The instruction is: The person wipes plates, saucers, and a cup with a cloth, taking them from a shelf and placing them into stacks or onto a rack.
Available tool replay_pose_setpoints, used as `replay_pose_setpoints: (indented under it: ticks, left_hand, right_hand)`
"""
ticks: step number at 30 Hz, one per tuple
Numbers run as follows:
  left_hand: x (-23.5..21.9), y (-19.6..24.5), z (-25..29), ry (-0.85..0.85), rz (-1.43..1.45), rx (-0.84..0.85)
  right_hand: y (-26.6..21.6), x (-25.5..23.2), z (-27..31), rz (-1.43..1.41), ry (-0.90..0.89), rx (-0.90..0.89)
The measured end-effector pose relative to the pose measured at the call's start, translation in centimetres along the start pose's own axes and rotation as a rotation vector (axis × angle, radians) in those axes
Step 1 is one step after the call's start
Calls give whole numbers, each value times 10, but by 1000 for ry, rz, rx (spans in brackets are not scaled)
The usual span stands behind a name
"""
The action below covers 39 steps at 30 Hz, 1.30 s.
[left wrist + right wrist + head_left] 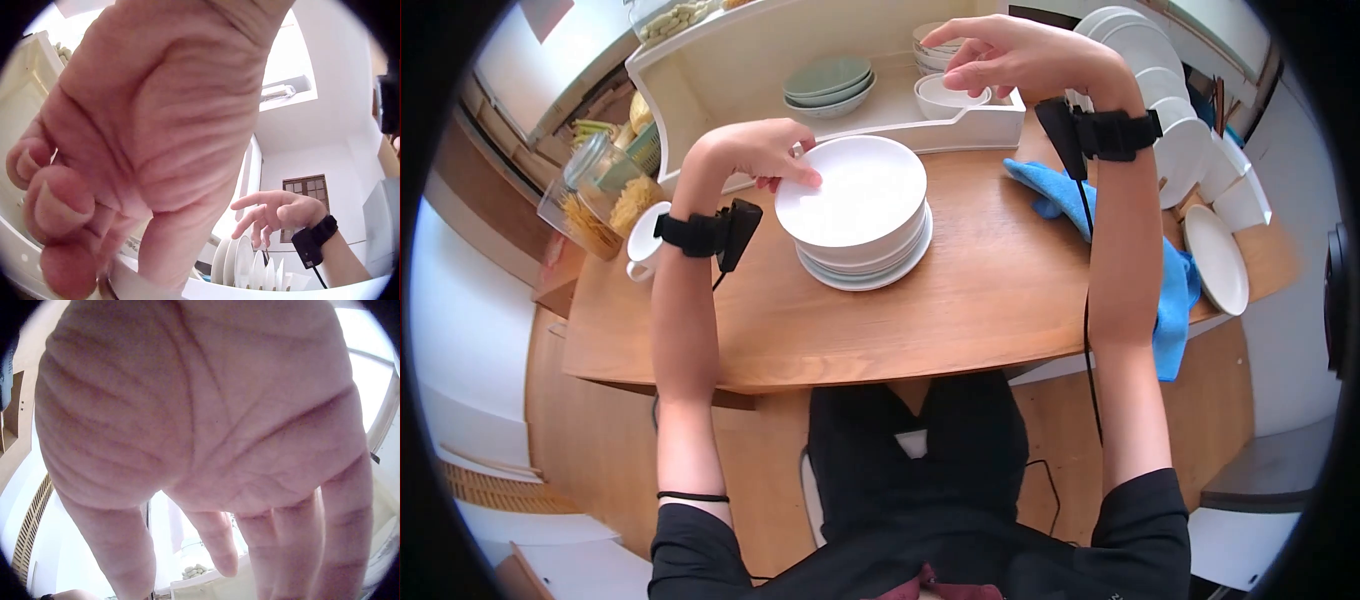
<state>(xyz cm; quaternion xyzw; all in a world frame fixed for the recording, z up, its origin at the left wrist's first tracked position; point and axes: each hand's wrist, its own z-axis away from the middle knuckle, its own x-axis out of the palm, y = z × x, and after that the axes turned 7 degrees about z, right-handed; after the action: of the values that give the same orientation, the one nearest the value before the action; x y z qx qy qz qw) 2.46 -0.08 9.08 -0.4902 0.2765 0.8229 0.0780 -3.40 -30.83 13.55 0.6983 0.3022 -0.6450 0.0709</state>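
Observation:
A stack of white plates stands on the wooden table, and my left hand (pixel 750 155) is at its upper left edge. It grips the rim of the top plate (pixel 860 192), thumb over the surface and the other fingers curled at the edge. Below it lie several more plates (pixel 870 283), the lowest wider. My right hand (pixel 1045 58) is raised with loosely extended fingers and holds nothing. In the head view it overlaps the white bowls (pixel 945 98) on the cream shelf. The right wrist view shows its palm (pixel 206 412) with nothing against it.
Pale green bowls (pixel 828 82) sit on the cream shelf (pixel 730 75). A white mug (pixel 647 243) and pasta jars (pixel 600 195) stand at left. At right are a blue cloth (pixel 1175 310), a rack of upright plates (pixel 1170 110) and an oval dish (pixel 1215 260).

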Motion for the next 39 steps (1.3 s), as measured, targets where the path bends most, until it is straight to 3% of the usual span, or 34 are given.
replay_pose_setpoints:
  ticks: [5, 12, 13, 29, 31, 36, 38, 39]
  left_hand:
    - [-1, 6, -6, -4, -37, 8]
    - [-1, -1, 2, 51, -30, 62]
    - [0, -2, 1, 33, -51, 66]
    - [0, -9, 4, 43, -59, 71]
    - [-8, -10, 11, 88, -39, 164]
    - [-19, -10, 18, 222, 45, 283]
    - [-20, -5, 24, 287, 20, 287]
    - [-20, -4, 25, 292, 22, 290]
  right_hand:
    - [4, -2, 3, -45, -16, 26]
    - [17, -23, 17, -38, -50, 274]
    - [20, -19, 20, -94, 42, 245]
    - [-2, -15, 16, -85, -59, 348]
    - [-8, -14, 18, -106, -52, 335]
    - [-4, -1, 33, 52, -153, 459]
    - [14, 12, 35, 154, -219, 590]
    - [31, 25, 39, 283, -218, 548]
